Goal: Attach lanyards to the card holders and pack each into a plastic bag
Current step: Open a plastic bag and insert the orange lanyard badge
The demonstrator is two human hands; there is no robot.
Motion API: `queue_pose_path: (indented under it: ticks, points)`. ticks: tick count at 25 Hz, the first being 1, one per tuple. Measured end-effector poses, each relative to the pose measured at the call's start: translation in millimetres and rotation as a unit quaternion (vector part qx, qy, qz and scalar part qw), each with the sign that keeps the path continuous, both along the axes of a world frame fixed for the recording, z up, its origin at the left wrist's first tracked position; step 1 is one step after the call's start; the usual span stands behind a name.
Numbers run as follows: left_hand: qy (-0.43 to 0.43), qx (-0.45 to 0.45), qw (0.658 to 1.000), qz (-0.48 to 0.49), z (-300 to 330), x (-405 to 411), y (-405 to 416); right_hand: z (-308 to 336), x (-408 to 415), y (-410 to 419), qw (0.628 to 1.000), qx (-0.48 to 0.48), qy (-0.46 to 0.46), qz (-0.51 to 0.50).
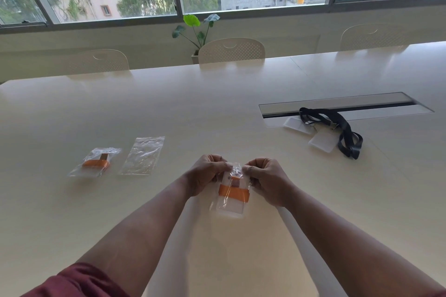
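My left hand (205, 173) and my right hand (265, 179) pinch the top edge of a clear plastic bag (233, 200) between them, just above the table. Inside it lies a card holder wrapped with an orange lanyard (233, 192). To the left lies a packed bag (95, 163) with another orange lanyard and holder inside. An empty plastic bag (143, 155) lies flat beside it. At the right, black lanyards (347, 132) are clipped to two clear card holders (323, 141).
The pale table (217, 108) has a cable hatch (345, 106) at the back right, partly under the black lanyards. Three white chairs (231, 50) stand along the far edge, and a potted plant (198, 31) stands below the window.
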State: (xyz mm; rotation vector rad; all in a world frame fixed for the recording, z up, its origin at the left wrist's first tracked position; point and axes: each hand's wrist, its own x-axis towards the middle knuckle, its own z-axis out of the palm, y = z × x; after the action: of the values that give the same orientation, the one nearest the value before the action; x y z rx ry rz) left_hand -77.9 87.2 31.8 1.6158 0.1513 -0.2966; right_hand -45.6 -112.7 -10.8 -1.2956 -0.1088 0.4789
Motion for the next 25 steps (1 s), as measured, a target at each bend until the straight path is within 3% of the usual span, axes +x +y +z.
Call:
queue_pose_path:
  ticks: [25]
  points:
    - [-0.003,0.003,0.999,-0.034,-6.6,4.7,5.1,9.6,-7.8,1.9,1.000,-0.020,-0.022,-0.008]
